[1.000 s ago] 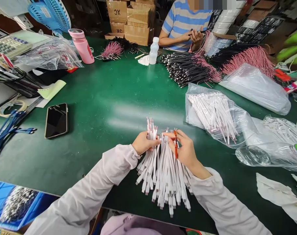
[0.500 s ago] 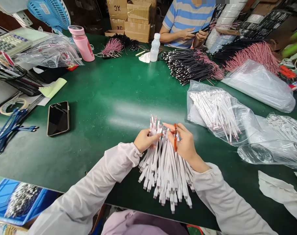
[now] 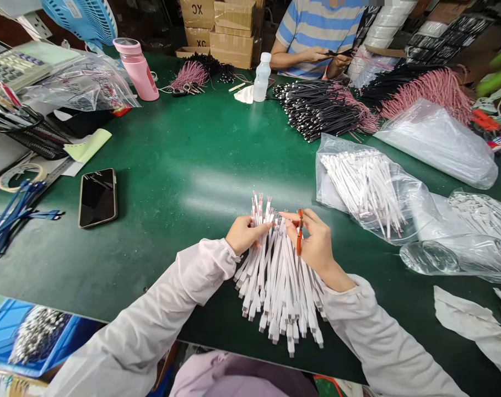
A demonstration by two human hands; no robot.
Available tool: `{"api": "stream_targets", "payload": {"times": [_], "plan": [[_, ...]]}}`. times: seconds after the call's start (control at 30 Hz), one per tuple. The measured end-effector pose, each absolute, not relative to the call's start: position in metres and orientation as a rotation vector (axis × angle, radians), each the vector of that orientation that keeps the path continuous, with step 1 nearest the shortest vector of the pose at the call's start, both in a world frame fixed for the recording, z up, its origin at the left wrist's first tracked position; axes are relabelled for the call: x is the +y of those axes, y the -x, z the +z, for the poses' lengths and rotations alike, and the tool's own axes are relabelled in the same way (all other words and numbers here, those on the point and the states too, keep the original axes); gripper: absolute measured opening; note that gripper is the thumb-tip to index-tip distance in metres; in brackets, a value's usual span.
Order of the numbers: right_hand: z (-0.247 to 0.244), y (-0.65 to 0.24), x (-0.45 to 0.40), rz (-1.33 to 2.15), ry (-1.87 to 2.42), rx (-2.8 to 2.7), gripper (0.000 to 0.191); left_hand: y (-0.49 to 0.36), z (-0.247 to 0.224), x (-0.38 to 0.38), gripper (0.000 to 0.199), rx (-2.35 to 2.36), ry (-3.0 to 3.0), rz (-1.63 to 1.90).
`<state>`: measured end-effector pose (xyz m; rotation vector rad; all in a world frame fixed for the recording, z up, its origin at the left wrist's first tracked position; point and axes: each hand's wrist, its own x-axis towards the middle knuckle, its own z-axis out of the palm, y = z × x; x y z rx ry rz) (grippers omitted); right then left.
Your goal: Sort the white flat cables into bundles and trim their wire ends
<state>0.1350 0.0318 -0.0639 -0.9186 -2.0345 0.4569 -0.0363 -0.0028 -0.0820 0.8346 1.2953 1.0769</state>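
Note:
A thick bundle of flat white cables (image 3: 280,289) fans out downward over the green table top (image 3: 159,149), with pink-marked ends sticking up between my hands. My left hand (image 3: 246,235) grips the bundle's upper part from the left. My right hand (image 3: 312,242) pinches a narrow orange tool (image 3: 300,232) at the bundle's top right edge. The tool's tip is hidden by my fingers, so I cannot tell its exact kind.
A plastic bag of white cables (image 3: 364,193) lies to my right, and heaps of black and pink cables (image 3: 324,110) lie beyond it. A phone (image 3: 98,198) and blue cables (image 3: 10,218) lie left. A co-worker (image 3: 316,33) sits opposite, holding a cable.
The view has shifted slightly. My right hand has turned the orange tool more upright, and the bundle sits a little higher between my hands.

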Motion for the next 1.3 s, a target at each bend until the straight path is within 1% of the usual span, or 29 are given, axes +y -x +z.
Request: {"api": "stream_targets", "payload": {"times": [0.27,0.57,0.83,0.9,1.07,1.3], "plan": [[-0.06,-0.131,0.037,0.513,0.935,-2.071,0.025,0.033,-0.079,-0.002,0.039,1.26,-0.797,1.139],[-0.057,-0.128,0.041,0.609,0.939,-2.071,0.021,0.032,-0.077,-0.002,0.037,1.279,-0.82,1.138],[-0.057,-0.131,0.044,0.533,0.945,-2.061,0.017,0.031,-0.081,-0.002,0.037,1.334,-0.829,1.141],[-0.055,-0.131,0.045,0.515,0.962,-2.04,0.018,0.031,-0.082,-0.002,0.035,1.338,-0.847,1.136],[-0.05,-0.126,0.048,0.494,0.931,-2.047,0.031,0.031,-0.083,-0.002,0.035,1.341,-0.866,1.139],[-0.05,-0.125,0.05,0.504,0.913,-2.01,0.023,0.03,-0.081,-0.002,0.034,1.352,-0.85,1.124]]}}
